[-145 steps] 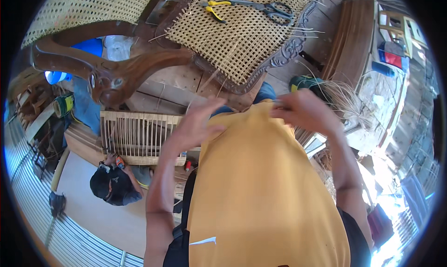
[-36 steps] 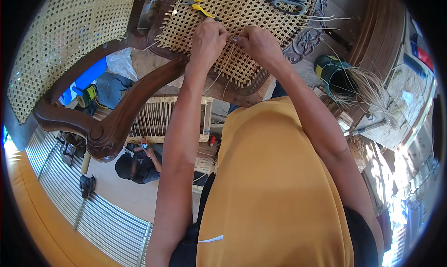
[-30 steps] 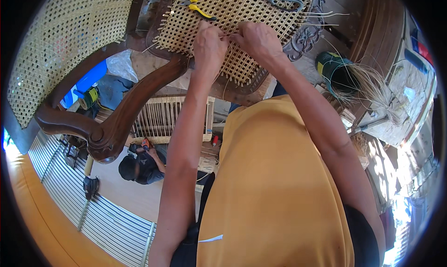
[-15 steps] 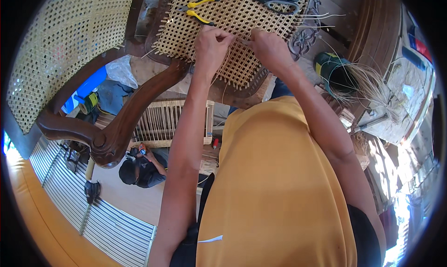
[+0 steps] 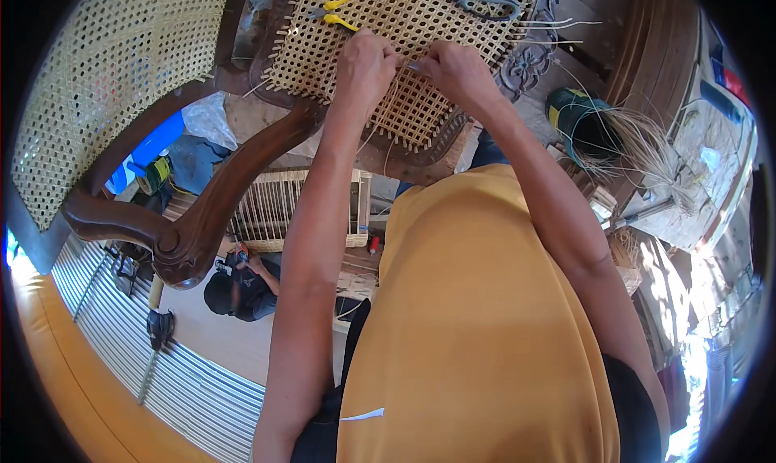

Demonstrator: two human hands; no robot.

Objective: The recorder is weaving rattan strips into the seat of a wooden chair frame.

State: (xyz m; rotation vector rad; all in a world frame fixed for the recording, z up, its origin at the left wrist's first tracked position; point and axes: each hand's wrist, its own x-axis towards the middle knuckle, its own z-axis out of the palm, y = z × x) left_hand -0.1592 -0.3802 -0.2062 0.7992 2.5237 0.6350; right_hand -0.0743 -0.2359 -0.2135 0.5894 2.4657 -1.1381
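Both my hands work close together above a woven cane panel (image 5: 404,124) set in a carved dark wooden frame (image 5: 529,65). My left hand (image 5: 365,65) is closed, its thumb and fingers pinched at the panel's middle; what they hold is hidden. My right hand (image 5: 461,73) pinches a small, thin greyish piece (image 5: 415,65) that points toward the left fingertips. Its kind is too small to tell. Just beyond my left hand lie yellow-handled pliers (image 5: 338,17). Dark-handled scissors (image 5: 487,4) rest on the cane at the far side.
At right, a dark green can (image 5: 578,124) holds loose cane strands (image 5: 647,144). A curved wooden leg (image 5: 226,188) and another cane panel (image 5: 121,83) stand at left. Beyond them a person (image 5: 242,289) crouches near a slatted wooden frame (image 5: 291,208).
My left hand has moved slightly up and left, now covering part of the pliers' lower handle. My right hand has shifted slightly down. The crouching person has shifted a little.
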